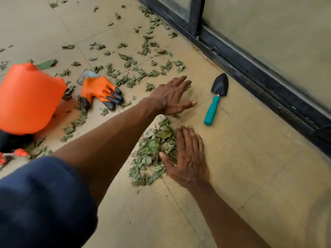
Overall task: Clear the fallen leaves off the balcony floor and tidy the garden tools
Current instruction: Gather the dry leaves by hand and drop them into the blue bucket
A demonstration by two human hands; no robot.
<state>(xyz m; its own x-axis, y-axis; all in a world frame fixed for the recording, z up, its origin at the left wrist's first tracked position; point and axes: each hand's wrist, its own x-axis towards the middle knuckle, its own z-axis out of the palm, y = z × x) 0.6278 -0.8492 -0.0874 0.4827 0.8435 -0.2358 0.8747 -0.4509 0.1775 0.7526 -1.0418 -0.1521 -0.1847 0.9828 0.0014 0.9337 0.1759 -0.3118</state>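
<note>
Both hands lie flat on the tiled floor (250,167), fingers straight and holding nothing. The right hand (188,158) presses against a leaf pile (154,149), with the left hand (172,97) just beyond it. More leaves (136,68) lie scattered farther off. The trowel (215,102) rests to the right, the orange glove (100,90) to the left.

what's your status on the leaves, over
Both open: left hand spread low past the leaf pile, right hand against its edge. Farther out, loose leaves scattered. Aside, trowel and glove untouched.
</note>
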